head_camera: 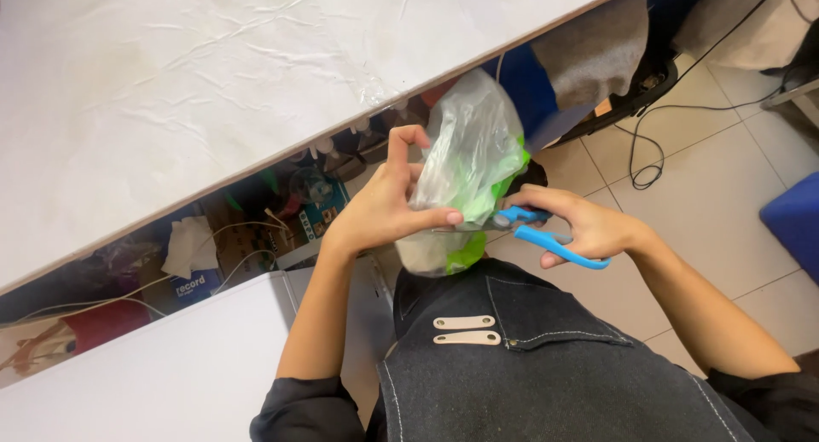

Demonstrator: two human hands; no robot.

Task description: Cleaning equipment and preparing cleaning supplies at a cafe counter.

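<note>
Below the edge of the white paper-covered table [213, 92], above your lap, both of your hands meet at a clear plastic bag [473, 148] with green contents showing through it. Your left hand [384, 207] pinches the bag's lower part, thumb laid across the front of the film, index finger curled up and away from the grip. Your right hand [584, 229] is closed through the handles of a pair of blue-handled scissors [546, 237], whose blades point left and meet the bag just beside your left thumb; whether the blades are parted or closed on the film cannot be told, as the bag and thumb cover them. The bag stands roughly upright, its top reaching the table edge, its bottom bulging over the dark denim apron [529, 365] you wear. Under the table lies a clutter of boxes, cables and crumpled paper [192, 246]. A black cable [653, 152] loops over the tiled floor [725, 212] to your right, well apart from your hands. A white surface [153, 374] sits at lower left, beside your left forearm.
</note>
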